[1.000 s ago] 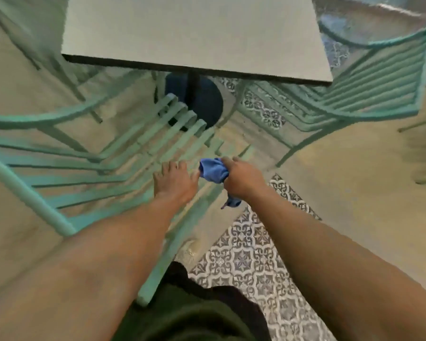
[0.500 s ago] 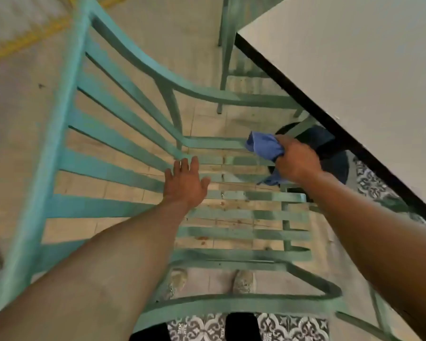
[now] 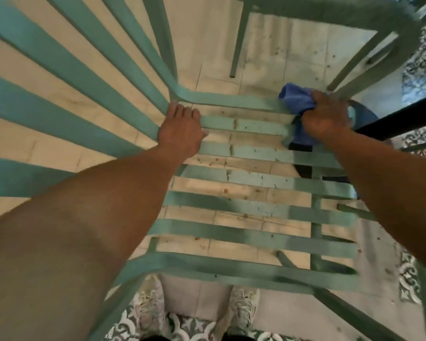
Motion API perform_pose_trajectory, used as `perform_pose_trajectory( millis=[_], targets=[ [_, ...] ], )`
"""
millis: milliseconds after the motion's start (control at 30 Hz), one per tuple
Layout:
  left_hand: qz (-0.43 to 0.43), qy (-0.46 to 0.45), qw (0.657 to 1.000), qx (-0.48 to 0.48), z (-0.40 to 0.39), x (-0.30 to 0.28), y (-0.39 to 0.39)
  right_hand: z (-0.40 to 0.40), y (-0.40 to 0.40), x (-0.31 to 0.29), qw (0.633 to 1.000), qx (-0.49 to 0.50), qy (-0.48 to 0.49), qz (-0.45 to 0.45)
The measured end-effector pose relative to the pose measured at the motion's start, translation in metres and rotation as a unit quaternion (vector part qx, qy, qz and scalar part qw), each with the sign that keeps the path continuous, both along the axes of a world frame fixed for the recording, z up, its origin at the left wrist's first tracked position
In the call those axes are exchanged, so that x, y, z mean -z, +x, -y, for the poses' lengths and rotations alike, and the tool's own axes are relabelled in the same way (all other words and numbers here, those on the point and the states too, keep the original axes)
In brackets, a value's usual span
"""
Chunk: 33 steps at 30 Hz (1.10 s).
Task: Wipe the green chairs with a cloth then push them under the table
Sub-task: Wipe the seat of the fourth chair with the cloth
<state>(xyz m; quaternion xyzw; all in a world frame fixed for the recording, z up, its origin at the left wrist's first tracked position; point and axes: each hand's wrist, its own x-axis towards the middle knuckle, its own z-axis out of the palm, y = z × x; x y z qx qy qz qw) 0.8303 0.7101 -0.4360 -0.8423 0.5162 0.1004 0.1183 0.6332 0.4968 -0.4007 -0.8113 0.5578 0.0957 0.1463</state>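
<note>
Right grip (image 3: pixel 326 119) bunched tight around crumpled blue cloth (image 3: pixel 296 100), now shifted from seat's near edge to far slats of green slatted metal chair (image 3: pixel 251 178), right of centre. Left grip (image 3: pixel 181 130) spread flat, bracing. Wiping underway; pushing under counter (image 3: pixel 403 119) still pending.

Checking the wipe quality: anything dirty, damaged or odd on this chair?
Yes. The green chair's seat slats carry dark specks, and small crumbs and stains dot the floor tiles beneath. The right hand presses the blue cloth at the far edge only. No damage visible.
</note>
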Motion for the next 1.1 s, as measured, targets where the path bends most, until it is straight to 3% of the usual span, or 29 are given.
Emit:
perform_pose_trajectory(
  millis=[133, 200, 333, 433, 500, 667, 800, 900, 1000, 1100],
  targets=[
    [0.011, -0.041, 0.999, 0.003, 0.004, 0.018, 0.005, -0.034, 0.024, 0.04, 0.997, 0.058, -0.044, -0.005],
    [0.005, -0.051, 0.999, 0.005, 0.005, 0.018, 0.004, -0.061, 0.063, 0.045, 0.998, -0.017, -0.063, 0.017],
    [0.042, -0.05, 0.997, 0.034, 0.002, 0.019, 0.002, -0.118, 0.15, 0.048, 0.971, -0.225, 0.002, 0.075],
    [0.027, -0.073, 0.997, 0.026, 0.002, 0.016, 0.001, -0.104, 0.129, 0.04, 0.948, -0.306, -0.007, 0.086],
    [0.013, -0.075, 0.997, 0.0, 0.002, 0.014, 0.002, -0.077, 0.074, 0.039, 0.957, -0.269, -0.033, 0.099],
    [0.008, -0.082, 0.997, -0.002, 0.002, 0.015, 0.004, -0.018, -0.076, 0.013, 0.987, 0.002, -0.134, 0.086],
    [0.009, -0.088, 0.996, -0.001, 0.002, 0.015, 0.004, -0.027, -0.059, 0.022, 0.992, 0.068, -0.104, 0.025],
    [0.01, -0.089, 0.996, 0.006, 0.003, 0.015, 0.004, -0.094, 0.028, 0.038, 0.997, -0.04, -0.064, 0.015],
    [0.017, -0.073, 0.997, 0.033, 0.004, 0.017, 0.006, -0.165, 0.107, 0.042, 0.978, -0.19, -0.009, 0.087],
    [0.029, -0.06, 0.997, 0.036, 0.003, 0.017, 0.008, -0.149, 0.086, 0.039, 0.968, -0.242, -0.008, 0.074]
  ],
)
